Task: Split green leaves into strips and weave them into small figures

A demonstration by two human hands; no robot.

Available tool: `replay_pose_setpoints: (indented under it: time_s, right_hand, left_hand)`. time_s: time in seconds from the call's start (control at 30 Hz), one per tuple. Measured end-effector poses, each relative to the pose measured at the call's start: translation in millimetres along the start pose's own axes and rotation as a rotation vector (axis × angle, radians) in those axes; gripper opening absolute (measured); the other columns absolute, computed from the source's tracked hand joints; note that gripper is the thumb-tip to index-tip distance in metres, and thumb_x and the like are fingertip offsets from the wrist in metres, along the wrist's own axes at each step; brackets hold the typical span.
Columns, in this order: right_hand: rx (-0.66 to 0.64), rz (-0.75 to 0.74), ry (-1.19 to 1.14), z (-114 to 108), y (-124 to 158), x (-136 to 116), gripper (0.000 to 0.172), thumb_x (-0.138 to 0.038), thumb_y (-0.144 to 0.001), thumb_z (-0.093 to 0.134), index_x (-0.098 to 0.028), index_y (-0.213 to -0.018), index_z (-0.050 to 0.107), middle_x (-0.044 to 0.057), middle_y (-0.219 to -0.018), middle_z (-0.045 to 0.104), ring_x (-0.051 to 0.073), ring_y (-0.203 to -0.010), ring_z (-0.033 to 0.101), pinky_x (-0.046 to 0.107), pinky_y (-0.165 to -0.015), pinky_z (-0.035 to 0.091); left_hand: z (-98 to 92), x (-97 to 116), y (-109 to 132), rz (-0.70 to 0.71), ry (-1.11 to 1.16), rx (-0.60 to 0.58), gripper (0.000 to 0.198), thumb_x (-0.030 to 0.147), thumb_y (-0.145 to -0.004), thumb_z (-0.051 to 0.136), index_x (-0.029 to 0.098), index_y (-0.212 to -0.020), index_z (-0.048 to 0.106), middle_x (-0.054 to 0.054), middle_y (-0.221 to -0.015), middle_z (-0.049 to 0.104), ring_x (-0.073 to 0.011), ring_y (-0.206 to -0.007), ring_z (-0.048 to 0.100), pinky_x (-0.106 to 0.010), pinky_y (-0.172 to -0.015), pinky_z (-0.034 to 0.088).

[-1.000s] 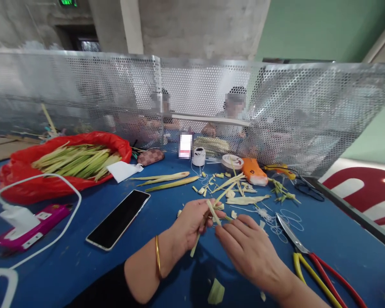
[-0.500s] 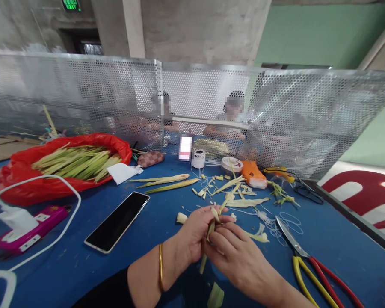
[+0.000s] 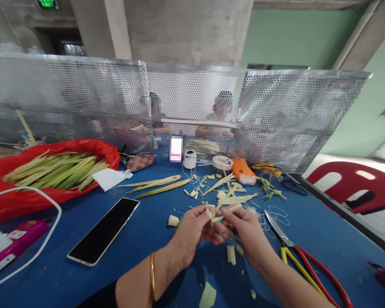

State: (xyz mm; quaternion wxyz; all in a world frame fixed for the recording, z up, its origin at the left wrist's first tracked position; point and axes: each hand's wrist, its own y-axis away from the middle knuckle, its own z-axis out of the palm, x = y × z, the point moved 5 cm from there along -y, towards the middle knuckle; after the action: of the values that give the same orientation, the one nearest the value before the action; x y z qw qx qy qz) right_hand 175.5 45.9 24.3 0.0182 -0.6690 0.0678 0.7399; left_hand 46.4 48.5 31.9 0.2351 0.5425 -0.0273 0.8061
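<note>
Between my two hands is a pale green leaf strip (image 3: 217, 219), folded and looking like husk. My left hand (image 3: 191, 233) pinches its folded part between thumb and fingers. With thumb and forefinger, my right hand (image 3: 247, 226) grips the strip's other side. Its lower fingers are partly hidden. Just beyond the hands lie loose husk pieces (image 3: 240, 199) and a tangle of thin white string (image 3: 277, 216). Open-bladed scissors (image 3: 284, 238) with red and yellow handles rest to the right of my right hand. A short cut stub (image 3: 173, 220) sits left of my left hand.
A red plastic bag (image 3: 54, 196) full of green strips stands at left, near a phone (image 3: 104, 231) and a purple power strip (image 3: 19, 244). A string spool (image 3: 189, 159), tape roll (image 3: 222, 163) and orange packet (image 3: 243, 171) line the back. Behind is a perforated metal screen (image 3: 192, 94).
My right hand has turned and moved right, away from the left, and now pinches the strip instead of covering it. The folded part shows more. The whole view has swung slightly to the right.
</note>
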Motion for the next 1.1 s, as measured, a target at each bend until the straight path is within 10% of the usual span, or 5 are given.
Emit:
replay_pose_setpoints:
  time_s: [0.23,0.43,0.57,0.7,1.1]
  right_hand:
    - [-0.107,0.194,-0.052,11.3,2.8,5.0,0.035,-0.045,-0.068,0.073,-0.016,-0.076,0.056,-0.007,-0.05,0.054,0.004,-0.031,0.041,0.015,-0.032,0.029]
    - [-0.017,-0.233,0.318,5.0,4.1,-12.4,0.062,-0.036,-0.08,0.063,-0.021,-0.133,0.034,-0.006,-0.062,0.061,0.015,-0.049,0.059,0.024,-0.044,0.047]
    - [-0.267,-0.446,0.484,13.4,12.3,-24.0,0.019,-0.027,-0.09,0.05,-0.022,-0.105,0.059,-0.001,-0.076,0.065,0.013,-0.063,0.06,0.025,-0.062,0.05]
    - [-0.395,-0.448,0.43,17.2,11.9,-25.1,0.019,-0.02,-0.087,0.053,-0.02,-0.103,0.061,0.003,-0.088,0.069,0.016,-0.079,0.064,0.028,-0.074,0.051]
    - [-0.174,-0.813,0.627,16.0,15.7,-38.0,0.018,-0.019,-0.09,0.053,-0.023,-0.089,0.071,0.004,-0.086,0.069,0.017,-0.08,0.064,0.032,-0.075,0.05]
  left_hand:
    - [0.0,-2.4,0.2,-0.118,0.133,-0.06,0.022,0.033,-0.083,0.061,0.012,-0.087,0.062,-0.005,-0.068,0.068,-0.0103,-0.048,0.06,-0.022,-0.052,0.051]
    - [-16.4,9.6,-1.3,-0.067,0.205,0.165,0.016,0.022,-0.082,0.06,0.011,-0.093,0.062,-0.006,-0.076,0.07,-0.0099,-0.056,0.064,-0.021,-0.059,0.054]
    - [-18.6,11.3,-0.8,-0.08,0.192,0.195,0.013,0.018,-0.083,0.056,0.01,-0.09,0.063,-0.004,-0.071,0.068,-0.0088,-0.053,0.062,-0.018,-0.054,0.052]
    - [-19.7,8.6,-1.6,-0.137,0.273,0.21,0.013,0.018,-0.085,0.057,0.008,-0.089,0.064,-0.004,-0.069,0.068,-0.0083,-0.05,0.061,-0.018,-0.052,0.052]
    - [-17.7,7.3,0.4,-0.233,0.225,0.161,0.015,0.021,-0.086,0.059,0.009,-0.092,0.065,-0.001,-0.065,0.066,-0.0086,-0.048,0.06,-0.019,-0.05,0.053]
